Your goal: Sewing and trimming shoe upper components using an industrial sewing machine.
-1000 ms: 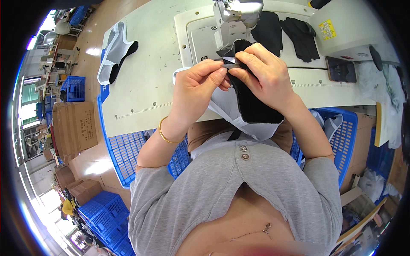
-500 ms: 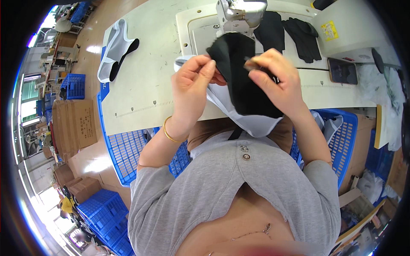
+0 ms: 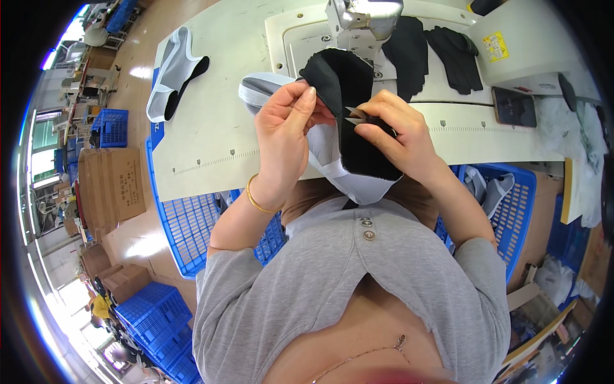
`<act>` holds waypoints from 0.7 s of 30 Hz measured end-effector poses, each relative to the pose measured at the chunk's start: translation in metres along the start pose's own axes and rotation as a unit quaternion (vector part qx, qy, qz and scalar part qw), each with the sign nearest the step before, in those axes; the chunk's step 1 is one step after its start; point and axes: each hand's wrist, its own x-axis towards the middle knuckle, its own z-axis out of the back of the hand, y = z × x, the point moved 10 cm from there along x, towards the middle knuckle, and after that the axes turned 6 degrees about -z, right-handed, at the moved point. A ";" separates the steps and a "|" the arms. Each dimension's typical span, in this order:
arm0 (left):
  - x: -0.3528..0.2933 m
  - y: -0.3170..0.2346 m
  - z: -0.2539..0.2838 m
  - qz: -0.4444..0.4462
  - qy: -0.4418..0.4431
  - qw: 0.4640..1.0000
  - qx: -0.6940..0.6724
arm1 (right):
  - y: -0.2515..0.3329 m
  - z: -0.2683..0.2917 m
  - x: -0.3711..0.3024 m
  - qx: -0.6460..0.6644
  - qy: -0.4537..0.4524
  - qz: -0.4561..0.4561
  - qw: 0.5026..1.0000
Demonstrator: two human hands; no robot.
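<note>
My left hand pinches the edge of a black and light-grey sewn fabric piece between thumb and fingers, holding it up over the table's front edge. The black side faces up; grey panels show below and to the left. In my right hand is a small pair of thread snips, gripped between thumb and fingers. The snips' two pointed blades meet the black fabric's edge just right of my left fingertips. Part of the snips is hidden by my fingers.
Behind the fabric stands a sewing machine. Black glove-like pieces and a phone lie right on the table. A similar grey and black piece lies far left. Blue baskets flank my lap.
My right hand has moved left and slightly down, bringing the snips' blades to the black edge. The fabric has shifted left, and more grey shows beside my left hand.
</note>
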 end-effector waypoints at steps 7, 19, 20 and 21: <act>-0.002 0.005 -0.002 0.012 -0.005 0.999 0.033 | 0.004 -0.003 0.003 -0.003 -0.008 0.004 1.000; -0.010 -0.004 0.019 -0.007 -0.032 0.997 0.069 | 0.009 0.011 -0.003 0.034 -0.074 -0.007 0.997; -0.013 -0.007 0.031 -0.016 -0.067 0.995 0.069 | 0.010 0.009 -0.002 0.033 -0.070 -0.009 0.997; -0.018 -0.011 0.046 -0.020 -0.096 0.994 0.043 | 0.009 0.009 -0.003 0.048 -0.076 -0.022 0.996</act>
